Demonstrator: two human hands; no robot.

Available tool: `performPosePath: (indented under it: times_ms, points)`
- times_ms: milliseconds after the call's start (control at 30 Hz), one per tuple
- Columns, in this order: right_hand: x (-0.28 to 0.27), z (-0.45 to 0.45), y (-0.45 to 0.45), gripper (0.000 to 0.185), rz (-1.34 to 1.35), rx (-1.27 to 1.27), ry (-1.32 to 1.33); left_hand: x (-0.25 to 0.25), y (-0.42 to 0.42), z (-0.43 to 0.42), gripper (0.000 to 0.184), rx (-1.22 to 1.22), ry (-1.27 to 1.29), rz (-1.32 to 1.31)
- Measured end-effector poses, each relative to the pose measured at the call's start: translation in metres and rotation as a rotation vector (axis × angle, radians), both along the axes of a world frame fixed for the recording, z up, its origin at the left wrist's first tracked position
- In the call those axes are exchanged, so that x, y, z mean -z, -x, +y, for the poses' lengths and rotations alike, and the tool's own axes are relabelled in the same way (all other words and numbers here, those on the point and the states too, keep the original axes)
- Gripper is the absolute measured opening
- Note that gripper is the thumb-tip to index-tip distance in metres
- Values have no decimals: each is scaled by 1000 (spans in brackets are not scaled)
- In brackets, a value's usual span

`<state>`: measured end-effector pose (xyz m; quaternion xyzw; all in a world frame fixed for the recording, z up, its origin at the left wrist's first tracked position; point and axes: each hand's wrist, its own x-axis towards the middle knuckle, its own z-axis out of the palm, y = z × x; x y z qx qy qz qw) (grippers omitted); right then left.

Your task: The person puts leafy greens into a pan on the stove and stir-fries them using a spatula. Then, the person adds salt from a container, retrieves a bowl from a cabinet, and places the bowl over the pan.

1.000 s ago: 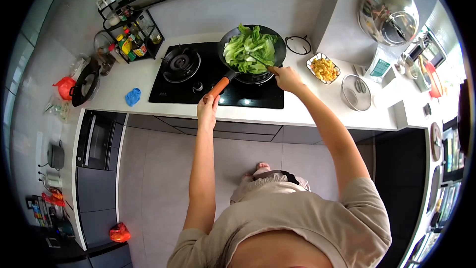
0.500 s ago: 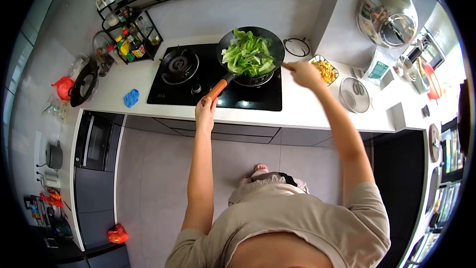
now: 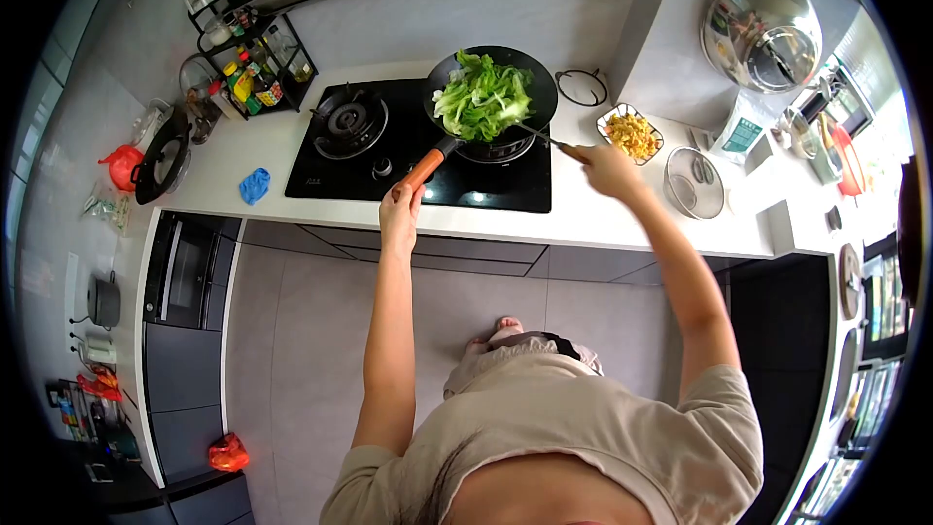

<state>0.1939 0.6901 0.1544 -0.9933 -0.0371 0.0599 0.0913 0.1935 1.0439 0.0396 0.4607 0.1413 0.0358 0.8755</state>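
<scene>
A dark frying pan [image 3: 540,87] sits over the right burner, filled with leafy green lettuce-like vegetables [image 3: 483,97]. Its orange-brown handle points toward me, and my left hand [image 3: 399,218] is wrapped around the end of it. In my right hand [image 3: 616,173] is the wooden handle of a spatula [image 3: 556,143]. The dark metal shaft reaches over the pan's right rim, and its head is hidden among the leaves. Just beyond that hand stands a dish of yellow chopped food [image 3: 633,135], apart from it.
The left burner [image 3: 351,122] holds no pan. A blue cloth [image 3: 255,186] lies left of the black hob [image 3: 330,181]. A strainer [image 3: 694,183] with scissors rests at the right. A bottle rack [image 3: 255,68] and a dark wok [image 3: 161,157] stand at the left.
My right hand has moved slightly right and down with the spatula, whose shaft now shows. The leaves have shifted and bunched toward the pan's left. My left hand stays on the handle.
</scene>
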Motion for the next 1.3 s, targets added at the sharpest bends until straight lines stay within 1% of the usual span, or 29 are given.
performPosePath:
  times_ms: [33, 67, 100, 133, 167, 233, 300, 367, 467, 500, 567, 700, 733, 767, 833, 900, 967, 1000, 1033, 1067, 1100, 1167, 1233, 1300]
  points:
    - [32, 6, -9, 43, -18, 36, -29, 0, 2, 0, 22, -2, -1, 3]
    - [54, 8, -14, 41, -89, 27, -154, 1, 3, 0, 23, 5, -2, 4]
    - [61, 12, -16, 39, -163, 16, -281, 2, 4, 1, 23, 10, -3, 1]
    - [65, 13, -19, 33, -167, 48, -289, 2, 1, 2, 24, 12, -3, -6]
    - [67, 11, -22, 31, -183, 51, -321, 2, -1, 3, 24, 8, -6, -5]
    - [48, 13, -16, 27, -204, 65, -380, 4, -1, 3, 25, 7, -8, 9]
    - [37, 13, -24, 27, -219, 68, -385, 4, 1, 1, 25, -1, -8, -1]
    - [44, 12, -41, 25, -274, 55, -405, 3, 1, 1, 25, 5, -15, 3]
    - [45, 33, -58, 33, -259, 101, -374, 2, 2, 1, 26, 6, -3, -5]
    - [56, 39, -65, 36, -254, 78, -338, 2, 1, 1, 27, 4, 3, -6]
    - [57, 54, -52, 39, -181, 47, -352, 2, 2, 1, 27, 11, 1, -2]
    - [34, 45, -23, 47, -60, -31, -158, 2, 2, 2, 28, -5, 2, 9]
    - [24, 37, -24, 50, -68, -56, -83, 5, 2, 2, 28, -4, 6, 1]
    - [13, 33, -26, 52, -44, -21, -64, 7, 1, 2, 28, -3, 11, -7]
    - [19, 29, -44, 54, -28, 72, -26, 10, 3, 4, 28, -1, 6, -5]
    - [37, 36, -54, 51, -63, 91, -138, 8, 1, 2, 27, -5, -2, -4]
    - [67, 37, -60, 43, -174, -24, -101, 2, 0, 0, 27, 2, -9, 14]
    - [66, 36, -59, 41, -159, -23, -100, 3, 0, 1, 27, 4, -9, 8]
    - [43, 35, -49, 45, -125, -9, -85, 4, 0, 2, 27, 5, -9, 5]
    - [4, 35, -32, 49, -90, 4, -70, 3, 1, 2, 27, 8, -7, -4]
    - [-18, 35, -23, 53, -55, 16, -54, 4, 0, 3, 27, 3, -4, -11]
    - [-30, 24, -16, 49, -110, -4, 24, 9, -1, 2, 27, -8, 11, -20]
    - [-41, 24, -12, 48, -18, -34, 95, 6, 1, 0, 27, -16, 7, -13]
    - [-32, 39, -12, 48, 26, 10, 97, 6, 3, 0, 26, -9, -4, -3]
